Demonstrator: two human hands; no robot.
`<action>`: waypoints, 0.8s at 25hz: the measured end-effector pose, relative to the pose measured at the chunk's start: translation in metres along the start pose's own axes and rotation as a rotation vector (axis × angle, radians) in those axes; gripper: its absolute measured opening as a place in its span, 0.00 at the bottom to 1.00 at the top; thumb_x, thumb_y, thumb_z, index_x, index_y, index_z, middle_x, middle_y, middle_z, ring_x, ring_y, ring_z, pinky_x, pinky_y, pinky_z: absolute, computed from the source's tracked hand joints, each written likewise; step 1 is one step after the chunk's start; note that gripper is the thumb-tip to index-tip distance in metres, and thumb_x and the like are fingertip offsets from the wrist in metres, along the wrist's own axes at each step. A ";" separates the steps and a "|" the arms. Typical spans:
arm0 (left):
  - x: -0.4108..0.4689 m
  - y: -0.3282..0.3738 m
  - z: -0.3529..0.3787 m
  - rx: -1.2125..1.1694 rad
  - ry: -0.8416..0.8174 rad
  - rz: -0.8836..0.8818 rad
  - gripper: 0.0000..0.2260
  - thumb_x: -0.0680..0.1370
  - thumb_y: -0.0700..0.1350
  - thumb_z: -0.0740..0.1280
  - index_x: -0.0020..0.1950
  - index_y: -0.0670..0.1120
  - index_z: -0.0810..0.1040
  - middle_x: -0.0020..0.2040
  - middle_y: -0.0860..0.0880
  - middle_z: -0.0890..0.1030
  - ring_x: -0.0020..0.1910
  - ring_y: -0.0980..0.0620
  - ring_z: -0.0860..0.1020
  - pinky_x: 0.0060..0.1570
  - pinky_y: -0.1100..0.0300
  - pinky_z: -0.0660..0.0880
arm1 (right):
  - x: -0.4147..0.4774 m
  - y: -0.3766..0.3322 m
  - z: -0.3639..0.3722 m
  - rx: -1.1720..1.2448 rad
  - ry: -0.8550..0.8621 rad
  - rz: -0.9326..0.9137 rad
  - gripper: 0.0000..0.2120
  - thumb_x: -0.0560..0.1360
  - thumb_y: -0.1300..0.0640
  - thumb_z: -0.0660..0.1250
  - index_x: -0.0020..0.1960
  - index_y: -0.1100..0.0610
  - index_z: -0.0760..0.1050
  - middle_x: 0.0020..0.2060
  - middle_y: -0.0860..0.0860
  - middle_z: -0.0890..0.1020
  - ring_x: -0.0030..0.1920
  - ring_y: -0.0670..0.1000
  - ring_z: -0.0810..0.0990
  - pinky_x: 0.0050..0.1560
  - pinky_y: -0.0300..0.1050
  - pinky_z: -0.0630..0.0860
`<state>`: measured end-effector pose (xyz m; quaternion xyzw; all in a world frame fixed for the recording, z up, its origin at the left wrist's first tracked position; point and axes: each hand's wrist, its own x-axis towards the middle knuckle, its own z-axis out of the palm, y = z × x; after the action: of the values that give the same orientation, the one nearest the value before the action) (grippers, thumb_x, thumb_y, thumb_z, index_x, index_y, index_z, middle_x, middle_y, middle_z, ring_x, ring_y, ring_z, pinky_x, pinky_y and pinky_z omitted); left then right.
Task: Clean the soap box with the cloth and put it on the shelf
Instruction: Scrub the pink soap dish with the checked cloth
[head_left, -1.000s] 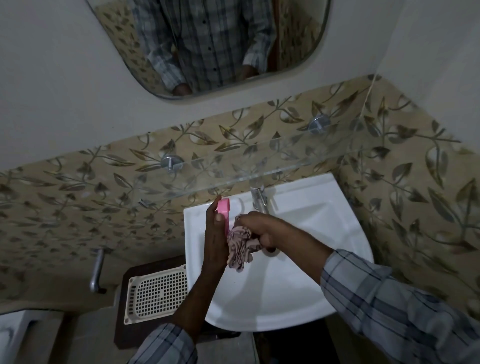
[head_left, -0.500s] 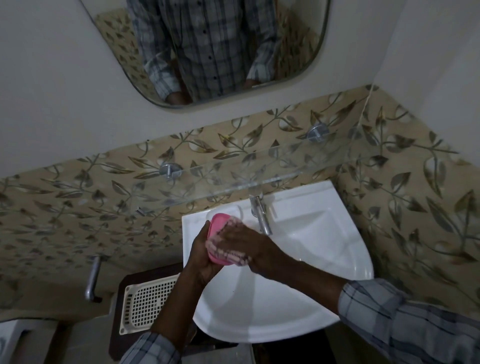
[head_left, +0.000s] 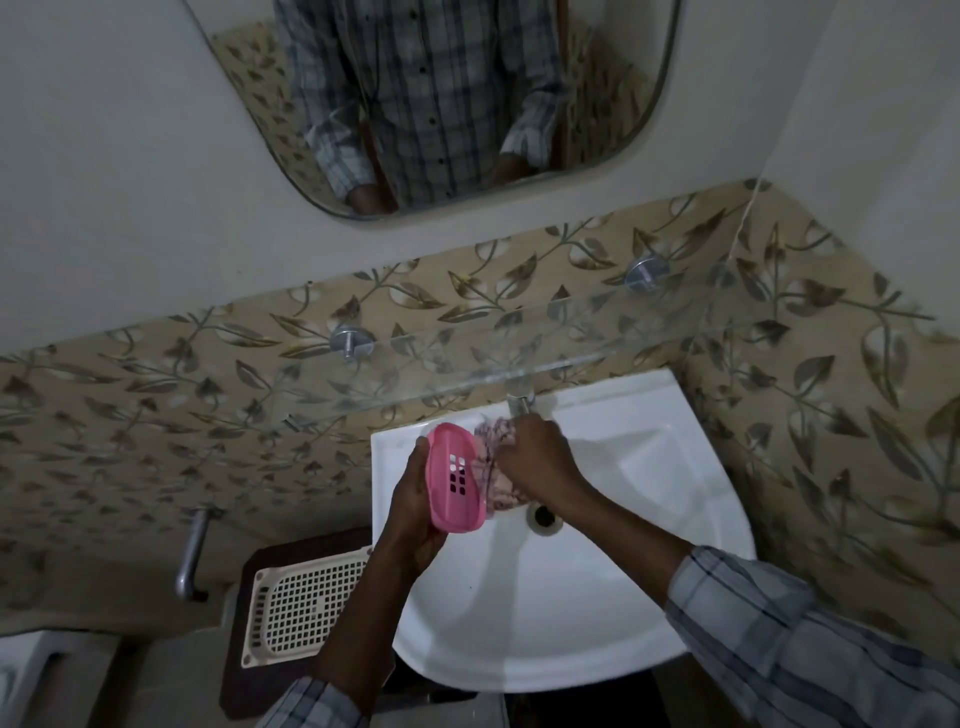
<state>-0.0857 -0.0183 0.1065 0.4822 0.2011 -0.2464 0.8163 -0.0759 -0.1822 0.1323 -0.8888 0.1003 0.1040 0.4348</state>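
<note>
Two bare hands work over the white sink (head_left: 597, 613), meeting near its 11 o'clock corner. The left hand (head_left: 415, 504) has its grip closed on the pink soap box (head_left: 454, 486), fingers behind it and thumb along its lower edge, so the box stands tilted on its long side with the slotted base facing the camera. A small block of square holes shows at the middle of that base. The right hand (head_left: 540, 462) sits just beside the box at its 3 o'clock side, its grip clenched around the patterned cloth (head_left: 493, 467). The bunched cloth is pressed against the right edge of the box, touching it, and some of it hangs down toward the drain (head_left: 543, 515), which lies at 5 o'clock from the box.

At 12 o'clock from the hands, the metal tap (head_left: 521, 401) rises at the back of the sink, partly under the glass shelf (head_left: 467, 364). That shelf runs along the leaf-patterned tiles (head_left: 156, 415) on two round metal mounts. Above it, at 12 o'clock, a mirror (head_left: 441, 104) reflects a checked shirt. At 8 o'clock from the sink a cream perforated tray (head_left: 301, 608) lies on a dark surface, with a metal handle (head_left: 189, 556) further out at 9 o'clock.
</note>
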 end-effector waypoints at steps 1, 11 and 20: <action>-0.001 -0.001 0.003 0.037 0.001 0.007 0.24 0.83 0.60 0.54 0.65 0.45 0.77 0.52 0.40 0.85 0.51 0.42 0.83 0.50 0.47 0.80 | 0.005 -0.005 -0.001 0.135 0.007 0.094 0.06 0.74 0.59 0.65 0.45 0.61 0.78 0.44 0.59 0.84 0.45 0.59 0.84 0.44 0.51 0.82; 0.005 0.002 -0.005 -0.099 0.055 -0.084 0.28 0.80 0.61 0.58 0.53 0.35 0.80 0.44 0.35 0.86 0.41 0.40 0.86 0.40 0.48 0.84 | -0.045 0.001 0.003 -0.179 -0.236 -0.765 0.15 0.68 0.69 0.70 0.55 0.62 0.81 0.50 0.60 0.80 0.49 0.59 0.78 0.44 0.49 0.77; 0.004 0.006 -0.003 -0.132 0.023 -0.189 0.30 0.80 0.62 0.57 0.61 0.35 0.76 0.47 0.35 0.85 0.45 0.38 0.85 0.44 0.45 0.83 | -0.050 0.014 0.027 -0.252 -0.061 -0.902 0.23 0.66 0.67 0.67 0.61 0.59 0.78 0.55 0.57 0.80 0.49 0.61 0.79 0.43 0.47 0.77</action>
<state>-0.0791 -0.0142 0.1070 0.4090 0.2709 -0.3031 0.8170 -0.1305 -0.1644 0.1193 -0.8860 -0.3224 -0.0579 0.3282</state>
